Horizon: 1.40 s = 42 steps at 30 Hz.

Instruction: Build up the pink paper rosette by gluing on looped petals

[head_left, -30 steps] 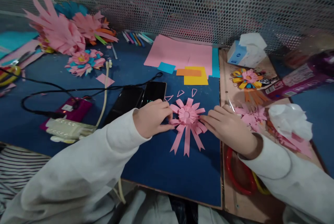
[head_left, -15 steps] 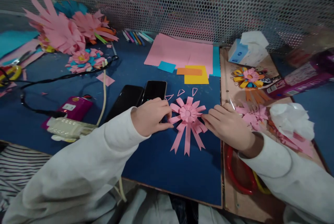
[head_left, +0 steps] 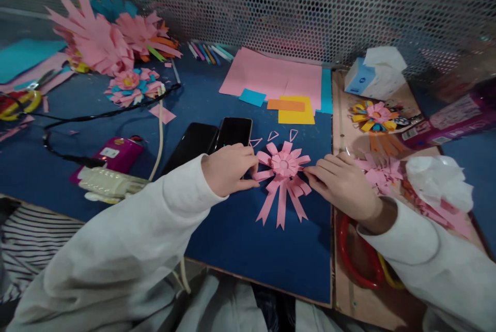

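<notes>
A pink paper flower (head_left: 284, 165) with looped petals and notched ribbon tails lies on the blue tabletop between my hands. On its left side, the thumb and fingers of my left hand (head_left: 233, 169) pinch the end of a petal. At the opposite side my right hand (head_left: 341, 179) is closed with its fingertips on another petal. Three small pink folded paper loops (head_left: 273, 136) lie in a row just beyond the flower. Two dark phones (head_left: 194, 145) sit beside my left hand, partly behind it.
Pink sheets (head_left: 271, 71) and small coloured paper pieces lie at the back. Larger paper flowers (head_left: 93, 37), markers (head_left: 209, 53) and a power bank (head_left: 120, 156) with cables are leftward. On the right are a tissue box (head_left: 360, 76), a purple bottle (head_left: 445, 117) and red-handled scissors (head_left: 358, 259).
The whole view has shifted slightly, so things appear a little further right. Both hands stay at the flower's sides with almost the same grip.
</notes>
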{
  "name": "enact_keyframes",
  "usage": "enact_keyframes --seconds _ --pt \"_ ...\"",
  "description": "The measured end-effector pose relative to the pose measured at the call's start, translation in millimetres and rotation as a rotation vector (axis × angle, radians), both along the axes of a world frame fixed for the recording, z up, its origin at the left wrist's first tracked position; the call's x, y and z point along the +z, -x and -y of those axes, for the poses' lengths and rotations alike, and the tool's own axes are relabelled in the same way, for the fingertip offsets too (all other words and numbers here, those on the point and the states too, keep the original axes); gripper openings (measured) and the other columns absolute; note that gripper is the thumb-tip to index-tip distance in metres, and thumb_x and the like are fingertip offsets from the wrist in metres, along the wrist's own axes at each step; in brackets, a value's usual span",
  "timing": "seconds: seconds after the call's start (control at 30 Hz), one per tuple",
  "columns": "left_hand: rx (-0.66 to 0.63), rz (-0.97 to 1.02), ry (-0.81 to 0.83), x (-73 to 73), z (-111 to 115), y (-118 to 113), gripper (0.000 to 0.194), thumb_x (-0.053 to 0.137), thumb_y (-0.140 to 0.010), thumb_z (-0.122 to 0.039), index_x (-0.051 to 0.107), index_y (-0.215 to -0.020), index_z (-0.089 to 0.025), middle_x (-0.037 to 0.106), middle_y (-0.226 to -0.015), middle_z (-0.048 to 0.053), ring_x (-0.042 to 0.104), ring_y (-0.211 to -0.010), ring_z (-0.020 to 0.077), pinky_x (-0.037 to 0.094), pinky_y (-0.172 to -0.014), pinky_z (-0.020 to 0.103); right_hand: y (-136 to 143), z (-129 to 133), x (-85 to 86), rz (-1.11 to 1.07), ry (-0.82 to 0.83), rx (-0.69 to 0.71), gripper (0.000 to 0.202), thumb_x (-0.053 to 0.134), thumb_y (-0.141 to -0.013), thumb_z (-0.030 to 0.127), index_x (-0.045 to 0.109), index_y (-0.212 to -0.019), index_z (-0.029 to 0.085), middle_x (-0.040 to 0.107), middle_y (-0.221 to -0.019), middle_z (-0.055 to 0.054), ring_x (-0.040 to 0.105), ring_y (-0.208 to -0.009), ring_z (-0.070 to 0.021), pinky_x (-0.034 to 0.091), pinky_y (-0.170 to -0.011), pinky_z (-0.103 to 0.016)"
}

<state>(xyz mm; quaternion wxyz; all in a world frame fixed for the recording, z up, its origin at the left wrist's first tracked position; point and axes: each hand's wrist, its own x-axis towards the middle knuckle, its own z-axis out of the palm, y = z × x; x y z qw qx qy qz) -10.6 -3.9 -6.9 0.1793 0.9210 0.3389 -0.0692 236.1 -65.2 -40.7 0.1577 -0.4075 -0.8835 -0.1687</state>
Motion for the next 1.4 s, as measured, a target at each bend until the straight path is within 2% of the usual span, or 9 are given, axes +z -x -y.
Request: enact_keyframes --seconds 0.13,0.33,0.63,0.83,1.4 --pt "0.007 -0.009 -0.006 -0.9 1 1 0.020 0.063 -0.077 -0.033 0.061 -0.075 -0.014 0.060 -0.087 0.008 0.054 -0.082 0.0208 0.042 -0.078 0.035 0 -1 -0.9 -0.022 0.011 -0.002 0.021 0.049 -0.089 0.019 0.065 -0.074 0.016 0.060 -0.061 -0.001 0.046 -0.063 -0.0150 0.029 -0.064 -0.030" --pt "-0.012 0.099 -0.029 -7.2 -1 4 0.020 0.062 -0.078 -0.034 0.061 -0.076 -0.015 0.059 -0.085 0.007 0.054 -0.081 0.0207 0.041 -0.076 0.034 -1 0 -1.5 -0.025 0.040 0.014 0.022 0.049 -0.090 0.020 0.065 -0.075 0.016 0.060 -0.062 -0.002 0.048 -0.064 -0.0151 0.029 -0.064 -0.030" --pt "0.039 0.016 0.023 -6.9 -6 -3 0.020 0.064 -0.078 -0.032 0.062 -0.078 -0.012 0.059 -0.090 0.009 0.055 -0.087 0.0213 0.042 -0.081 0.035 0 1 -1.2 0.008 0.004 0.026 0.024 0.048 -0.090 0.020 0.065 -0.075 0.016 0.058 -0.060 -0.001 0.046 -0.063 -0.0150 0.028 -0.063 -0.031" --pt "-0.008 0.066 -0.007 -10.7 -7 0 0.021 0.063 -0.078 -0.034 0.061 -0.078 -0.014 0.059 -0.089 0.007 0.054 -0.085 0.0196 0.043 -0.081 0.034 -1 1 -2.3 -0.005 0.027 0.017 0.024 0.046 -0.091 0.021 0.066 -0.078 0.016 0.060 -0.062 -0.002 0.047 -0.065 -0.0154 0.028 -0.064 -0.030" --pt "0.043 0.006 -0.017 -5.0 -1 -6 0.020 0.064 -0.079 -0.032 0.062 -0.081 -0.012 0.059 -0.090 0.009 0.054 -0.089 0.0229 0.043 -0.082 0.036 -1 1 -2.9 0.031 -0.022 0.031 0.023 0.048 -0.090 0.019 0.066 -0.076 0.016 0.058 -0.060 -0.002 0.044 -0.064 -0.0160 0.027 -0.063 -0.031"
